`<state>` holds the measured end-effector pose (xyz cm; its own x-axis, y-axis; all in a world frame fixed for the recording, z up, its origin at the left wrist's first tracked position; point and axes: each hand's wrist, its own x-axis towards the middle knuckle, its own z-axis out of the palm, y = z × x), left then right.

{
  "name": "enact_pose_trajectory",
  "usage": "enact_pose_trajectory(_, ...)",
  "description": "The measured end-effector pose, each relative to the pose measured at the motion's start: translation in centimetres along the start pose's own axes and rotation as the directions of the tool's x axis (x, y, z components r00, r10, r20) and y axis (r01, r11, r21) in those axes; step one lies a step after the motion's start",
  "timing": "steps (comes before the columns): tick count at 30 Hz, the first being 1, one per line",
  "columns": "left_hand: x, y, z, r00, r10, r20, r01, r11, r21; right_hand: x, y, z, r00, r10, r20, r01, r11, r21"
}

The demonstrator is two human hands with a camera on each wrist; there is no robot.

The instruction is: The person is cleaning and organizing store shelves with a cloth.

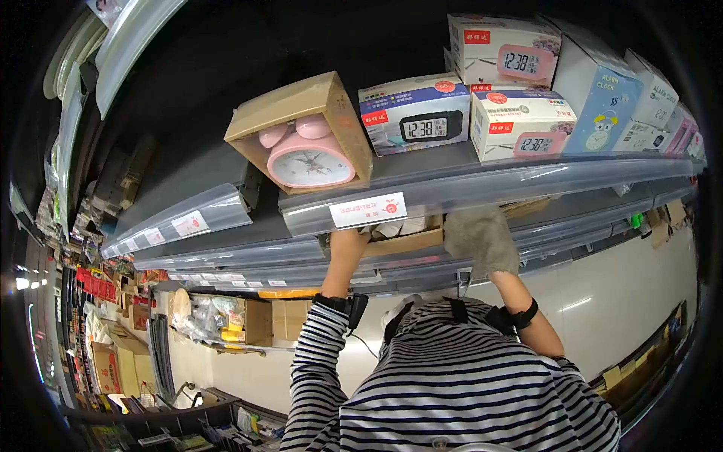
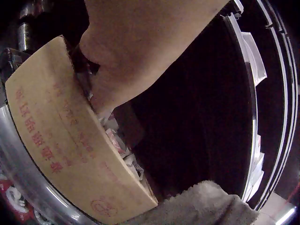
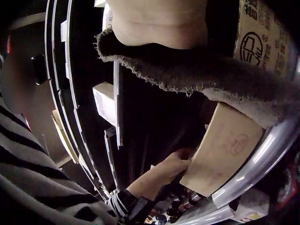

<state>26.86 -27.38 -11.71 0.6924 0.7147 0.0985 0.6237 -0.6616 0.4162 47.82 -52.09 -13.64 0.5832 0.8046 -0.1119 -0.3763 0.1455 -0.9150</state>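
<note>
A cardboard carton (image 1: 403, 245) stands on the shelf below the clocks, with small wrapped items inside. At its end my left hand (image 1: 348, 245) grips the edge; the left wrist view shows the carton (image 2: 70, 136) with red print and the hand (image 2: 117, 61) over its rim, fingertips hidden. In the right wrist view the left hand (image 3: 173, 164) meets the carton's end (image 3: 225, 150). A grey cloth (image 1: 471, 237) covers my right hand (image 1: 489, 241) beside the carton's other end, hiding its fingers.
Above, a boxed pink alarm clock (image 1: 310, 162) and several clock boxes (image 1: 414, 120) stand behind a clear shelf lip (image 1: 482, 184). Another printed carton (image 3: 262, 42) lies beyond the cloth. Cartons (image 1: 256, 320) and bagged goods are low at the left.
</note>
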Motion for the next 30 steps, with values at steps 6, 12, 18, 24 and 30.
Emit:
enact_pose_trajectory(6,-2.1,4.4,-2.2,0.879,0.197,-0.434,-0.203,0.979,0.033,1.1,0.2,0.6,0.997,-0.028,0.067,0.038,0.988,-0.152)
enact_pose_trajectory(12,-3.1,8.3,-2.0,0.895,0.244,-0.374,-0.320,0.935,-0.155,2.5,1.4,3.3,0.980,0.097,0.176,-0.180,0.811,0.556)
enact_pose_trajectory(18,-4.2,13.3,-2.6,0.812,0.498,-0.304,-0.475,0.867,0.152,2.7,1.5,6.6,0.990,0.008,0.137,-0.003,0.999,-0.032)
enact_pose_trajectory(24,-4.2,13.3,-2.2,0.907,0.359,-0.221,-0.360,0.932,0.035,-0.1,-6.7,8.6,0.837,-0.139,0.530,0.520,-0.104,-0.848)
enact_pose_trajectory(30,-3.6,14.2,-0.6,0.857,0.425,-0.290,-0.402,0.905,0.140,1.7,1.2,4.7,0.863,-0.385,0.326,0.498,0.755,-0.426)
